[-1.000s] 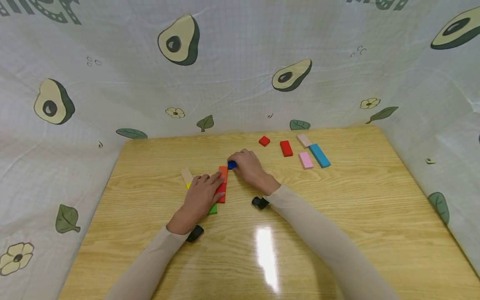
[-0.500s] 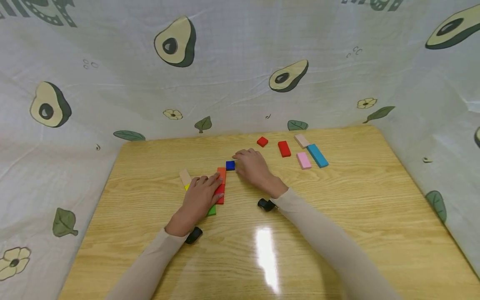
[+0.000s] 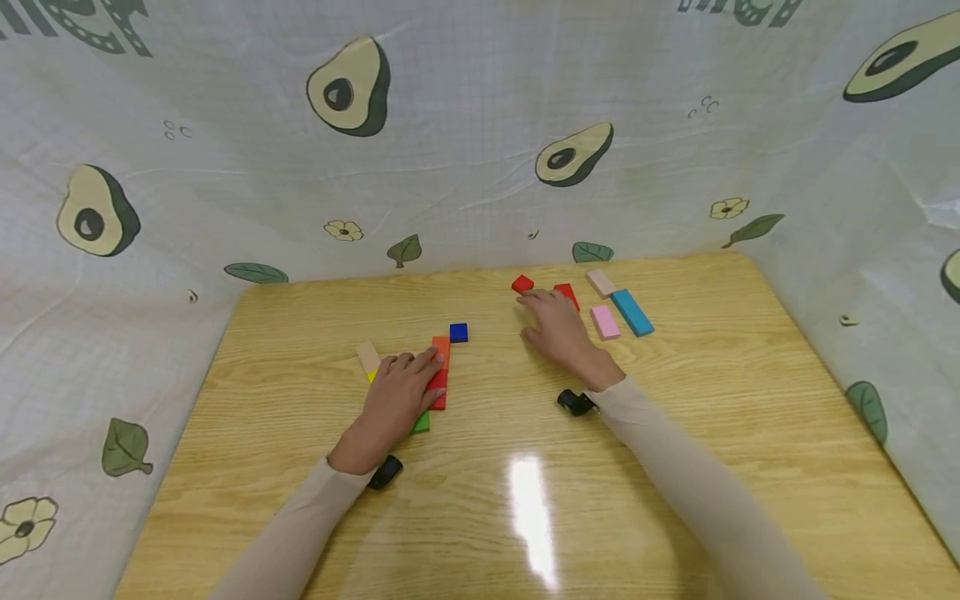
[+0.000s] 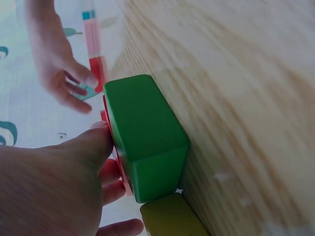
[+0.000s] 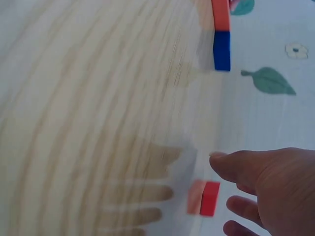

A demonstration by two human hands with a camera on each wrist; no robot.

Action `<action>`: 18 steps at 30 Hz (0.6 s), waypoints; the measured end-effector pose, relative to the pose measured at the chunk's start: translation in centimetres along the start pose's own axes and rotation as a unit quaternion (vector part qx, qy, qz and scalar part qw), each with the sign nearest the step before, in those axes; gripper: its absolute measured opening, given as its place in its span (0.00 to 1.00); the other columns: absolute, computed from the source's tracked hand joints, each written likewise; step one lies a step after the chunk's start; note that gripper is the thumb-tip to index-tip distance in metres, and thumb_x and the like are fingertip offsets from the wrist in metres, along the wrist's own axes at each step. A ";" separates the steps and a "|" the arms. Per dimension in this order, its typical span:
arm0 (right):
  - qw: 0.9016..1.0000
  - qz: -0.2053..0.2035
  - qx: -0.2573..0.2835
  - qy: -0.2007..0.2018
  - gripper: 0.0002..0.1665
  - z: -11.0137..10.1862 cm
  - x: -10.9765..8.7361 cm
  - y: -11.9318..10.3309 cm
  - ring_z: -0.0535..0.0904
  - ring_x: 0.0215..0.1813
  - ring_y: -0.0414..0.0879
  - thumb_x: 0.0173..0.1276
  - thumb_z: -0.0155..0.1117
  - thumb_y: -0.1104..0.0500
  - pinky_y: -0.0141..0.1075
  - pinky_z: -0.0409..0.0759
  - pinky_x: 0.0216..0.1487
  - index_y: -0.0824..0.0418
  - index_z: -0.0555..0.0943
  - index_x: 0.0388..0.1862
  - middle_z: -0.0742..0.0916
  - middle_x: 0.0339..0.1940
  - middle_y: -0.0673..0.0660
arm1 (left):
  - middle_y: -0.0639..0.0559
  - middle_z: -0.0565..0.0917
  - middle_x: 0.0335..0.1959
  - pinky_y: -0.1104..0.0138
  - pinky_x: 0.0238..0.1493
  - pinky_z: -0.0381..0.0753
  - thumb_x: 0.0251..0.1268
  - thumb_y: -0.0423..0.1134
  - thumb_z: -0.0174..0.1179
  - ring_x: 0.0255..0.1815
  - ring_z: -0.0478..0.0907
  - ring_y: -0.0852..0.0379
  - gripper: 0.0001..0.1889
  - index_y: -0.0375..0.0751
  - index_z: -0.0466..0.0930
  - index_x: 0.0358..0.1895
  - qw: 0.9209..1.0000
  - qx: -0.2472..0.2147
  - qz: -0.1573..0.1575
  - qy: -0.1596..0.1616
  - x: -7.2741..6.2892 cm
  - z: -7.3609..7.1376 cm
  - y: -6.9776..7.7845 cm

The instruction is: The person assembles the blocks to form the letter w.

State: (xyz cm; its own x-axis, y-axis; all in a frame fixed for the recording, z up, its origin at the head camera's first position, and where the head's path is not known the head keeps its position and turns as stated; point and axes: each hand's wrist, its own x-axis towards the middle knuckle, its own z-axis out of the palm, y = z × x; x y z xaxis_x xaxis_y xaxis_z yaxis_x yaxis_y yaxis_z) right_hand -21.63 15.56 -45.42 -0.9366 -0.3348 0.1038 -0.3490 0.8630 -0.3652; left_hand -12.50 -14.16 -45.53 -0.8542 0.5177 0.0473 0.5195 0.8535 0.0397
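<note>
In the head view my left hand [image 3: 397, 392] rests on a group of wooden blocks, its fingers lying over an orange block [image 3: 443, 342] and a red block [image 3: 441, 403]. A green block [image 4: 142, 118] and a yellow block [image 4: 172, 216] show beside it in the left wrist view. A plain wood block [image 3: 367, 355] sticks out past the knuckles; the hand hides part of the group. At the orange block's far right corner lies a small blue block [image 3: 459, 332]. My right hand [image 3: 561, 329] holds nothing, fingers extended near a small red block [image 3: 522, 284].
Just beyond the right hand lies another red block [image 3: 567, 293], partly covered by it. To its right are a pink block [image 3: 605, 322], a light blue block [image 3: 632, 312] and a pale block [image 3: 600, 282]. A patterned cloth [image 3: 465, 167] rises behind the wooden table [image 3: 675, 400].
My right hand has let go of the blue block and moved right, toward the red blocks. The blue block stays beside the orange one. My left hand keeps its place on the group.
</note>
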 end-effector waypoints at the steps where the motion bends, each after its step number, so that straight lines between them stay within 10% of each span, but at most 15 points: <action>1: 1.000 0.004 -0.002 0.000 0.32 -0.1 -0.1 0.5 0.72 0.73 0.65 0.72 0.73 0.60 0.59 0.68 0.75 0.67 0.78 0.73 0.79 0.74 0.66 | 0.43 0.75 0.76 0.45 0.71 0.70 0.80 0.51 0.59 0.68 0.76 0.40 0.28 0.41 0.77 0.74 1.000 0.000 0.000 -0.001 0.0 0.0 0.0; 18: 0.999 0.034 -0.028 -0.013 0.36 -2.3 -1.3 6.4 0.62 0.80 0.72 0.73 0.71 0.59 0.64 0.59 0.79 0.69 0.73 0.76 0.74 0.77 0.71 | 0.43 0.77 0.75 0.44 0.71 0.70 0.79 0.50 0.61 0.68 0.75 0.39 0.27 0.40 0.78 0.73 1.000 0.003 0.007 0.016 -0.1 0.2 0.0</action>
State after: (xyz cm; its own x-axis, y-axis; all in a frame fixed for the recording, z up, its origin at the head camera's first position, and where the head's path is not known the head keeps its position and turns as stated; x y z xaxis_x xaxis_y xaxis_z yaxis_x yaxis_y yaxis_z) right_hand -22.75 22.40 -45.78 -0.9573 -0.2835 0.0570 -0.2865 0.9037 -0.3181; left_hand -12.39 -14.20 -45.70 -0.8462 0.5270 0.0792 0.5306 0.8469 0.0334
